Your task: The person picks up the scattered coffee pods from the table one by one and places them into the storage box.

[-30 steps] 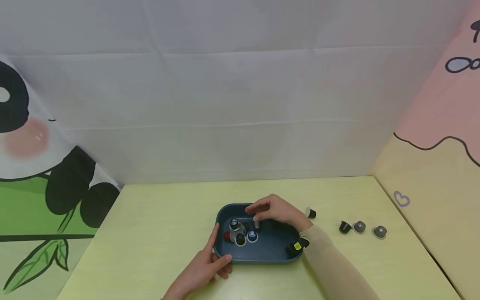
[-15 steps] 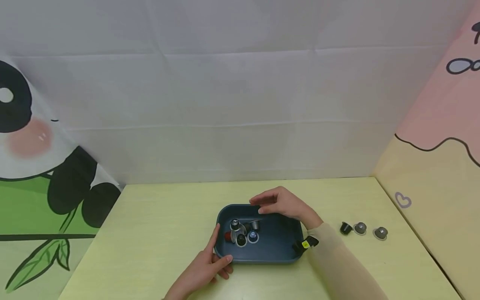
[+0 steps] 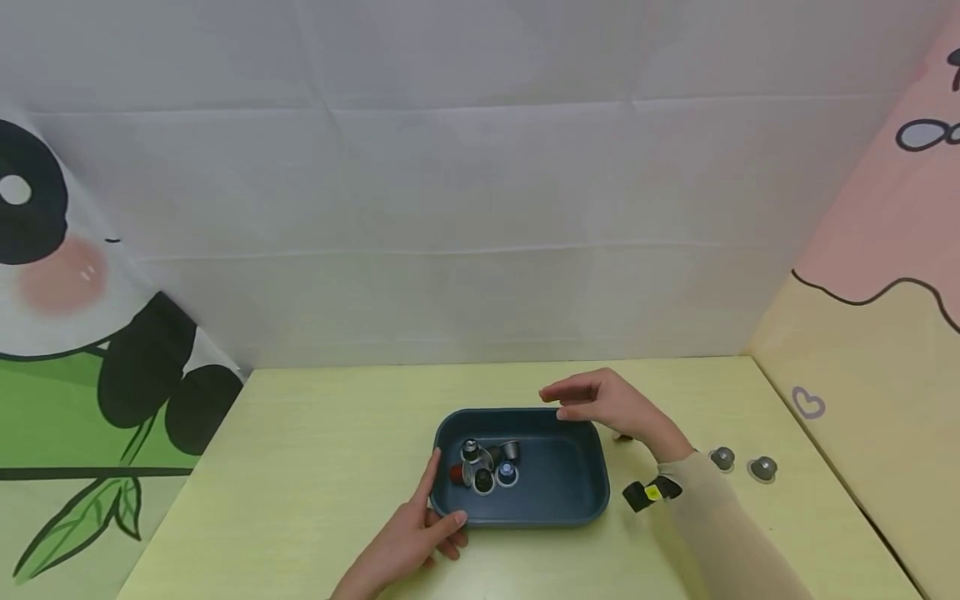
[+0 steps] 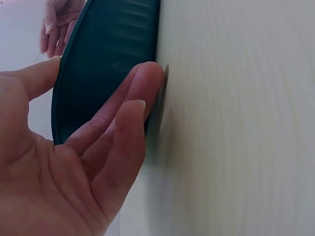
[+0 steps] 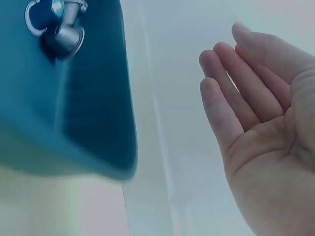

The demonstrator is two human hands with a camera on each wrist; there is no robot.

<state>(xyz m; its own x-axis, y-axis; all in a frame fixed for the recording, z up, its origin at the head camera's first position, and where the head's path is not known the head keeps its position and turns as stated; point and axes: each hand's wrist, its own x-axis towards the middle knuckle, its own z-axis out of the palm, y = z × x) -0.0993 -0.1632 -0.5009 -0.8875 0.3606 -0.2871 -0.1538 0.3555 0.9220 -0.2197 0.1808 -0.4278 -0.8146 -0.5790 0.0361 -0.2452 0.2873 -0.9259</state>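
Note:
A dark blue tray [image 3: 555, 500] lies on the table with several coffee capsules [image 3: 483, 480] grouped toward its left side, among them black, red, blue and silver ones. My left hand [image 3: 408, 533] grips the tray's front left corner; in the left wrist view the thumb is at the rim and the other fingers bend against the outer wall. Over the tray's back right rim, my right hand [image 3: 611, 404] holds nothing. Its fingers are loosely bent, and the palm shows in the right wrist view [image 5: 266, 147].
To the right of the tray lie two silver capsules [image 3: 763, 469] on the yellow table [image 3: 322, 450]. A dark capsule [image 3: 622, 437] shows partly under the right wrist. Printed side walls and a pale back wall [image 3: 480, 300] border the table.
My right hand has left a silver capsule in the tray, lifted away and moved right to the tray's back right corner. The left hand has kept its place on the tray.

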